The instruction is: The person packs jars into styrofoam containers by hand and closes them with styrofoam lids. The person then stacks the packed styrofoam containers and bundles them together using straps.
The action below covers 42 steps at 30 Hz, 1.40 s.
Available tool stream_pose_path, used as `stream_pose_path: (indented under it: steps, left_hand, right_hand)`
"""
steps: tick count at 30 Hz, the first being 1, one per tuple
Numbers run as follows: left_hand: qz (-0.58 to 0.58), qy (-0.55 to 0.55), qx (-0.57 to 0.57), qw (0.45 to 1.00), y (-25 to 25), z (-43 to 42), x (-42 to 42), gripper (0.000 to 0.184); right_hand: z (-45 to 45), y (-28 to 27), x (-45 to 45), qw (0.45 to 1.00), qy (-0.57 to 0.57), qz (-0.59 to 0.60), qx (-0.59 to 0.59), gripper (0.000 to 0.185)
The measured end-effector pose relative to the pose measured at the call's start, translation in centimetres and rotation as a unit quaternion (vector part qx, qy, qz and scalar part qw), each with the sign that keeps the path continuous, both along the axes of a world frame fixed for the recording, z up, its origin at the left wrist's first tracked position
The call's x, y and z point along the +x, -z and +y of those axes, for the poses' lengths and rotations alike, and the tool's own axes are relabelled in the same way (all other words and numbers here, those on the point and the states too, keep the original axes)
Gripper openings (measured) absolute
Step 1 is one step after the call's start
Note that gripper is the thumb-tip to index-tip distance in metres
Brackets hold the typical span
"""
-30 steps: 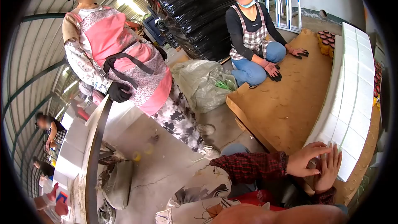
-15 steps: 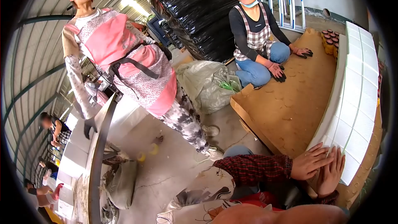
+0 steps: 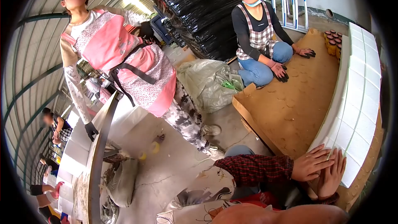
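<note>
A long row of white blocks [image 3: 358,99], bound with thin green straps [image 3: 360,112], stands at the right. Both my hands rest on its near end. My left hand [image 3: 313,164], coming out of a dark red plaid sleeve, lies with fingers stretched across the fingertips side of my right hand. Below and beside it, my right hand [image 3: 330,177] has its fingers extended up against the white surface. The hands overlap a little, and a strap runs under or close to the fingertips. Whether any finger pinches the strap cannot be made out.
A kneeling person in gloves leans on a brown cardboard sheet [image 3: 298,95]. Another person in a pink apron stands at the left beside a long table [image 3: 95,161]. A translucent sack [image 3: 207,83], a black-wrapped stack [image 3: 199,12], jars [image 3: 333,41] and a ladder [image 3: 290,10] are around.
The standing person has shifted left, and one arm now reaches back toward the wrapped stack. My hands stay on the white blocks, nearly unmoved. The view has shifted slightly.
</note>
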<state>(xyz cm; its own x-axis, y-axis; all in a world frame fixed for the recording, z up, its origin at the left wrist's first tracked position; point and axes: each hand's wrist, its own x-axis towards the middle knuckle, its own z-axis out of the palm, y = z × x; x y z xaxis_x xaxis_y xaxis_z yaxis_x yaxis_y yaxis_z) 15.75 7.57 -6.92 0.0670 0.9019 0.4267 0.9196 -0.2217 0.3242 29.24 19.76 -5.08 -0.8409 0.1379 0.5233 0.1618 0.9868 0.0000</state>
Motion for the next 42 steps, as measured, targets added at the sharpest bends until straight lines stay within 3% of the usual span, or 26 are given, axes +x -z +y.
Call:
stream_pose_path:
  steps: [42]
  left_hand:
    - [-0.002,-0.013,0.011,1.000,-0.3,0.9,-0.6,0.061]
  right_hand:
    - [1.2,0.0,-0.7,1.000,-0.020,-0.001,-0.019,0.044]
